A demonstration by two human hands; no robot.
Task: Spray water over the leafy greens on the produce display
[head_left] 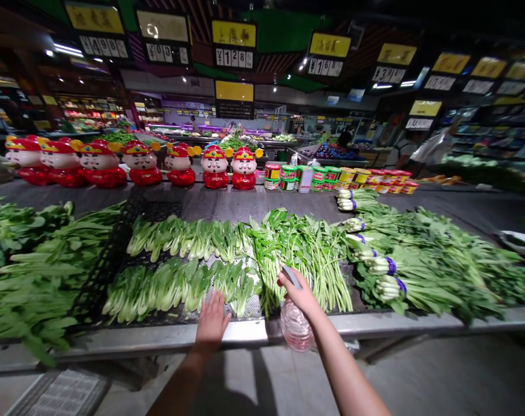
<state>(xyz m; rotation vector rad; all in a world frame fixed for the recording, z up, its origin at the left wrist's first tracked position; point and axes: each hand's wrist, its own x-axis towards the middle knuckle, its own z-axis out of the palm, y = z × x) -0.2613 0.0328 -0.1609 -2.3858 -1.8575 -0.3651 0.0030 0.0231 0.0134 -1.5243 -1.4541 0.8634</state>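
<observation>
My left hand [213, 320] lies flat and open, fingers spread, on the lower row of bok choy [176, 286], close to the steel front edge of the display table [158, 338]. My right hand [299, 292] is closed around the neck of a clear plastic spray bottle [296, 325], which hangs below the table edge. A grey trigger or nozzle [292, 277] shows above my fingers. That hand is just over a pile of long-stemmed leafy greens [306, 260], and the bottle's contents look pale pink or clear.
Banded bunches of greens [418, 271] lie to the right, and loose leafy greens [32, 277] to the left. Behind them stand red ornamental figures [214, 167] and a row of small tubs [332, 176]. Further produce stalls, price signs and people fill the background.
</observation>
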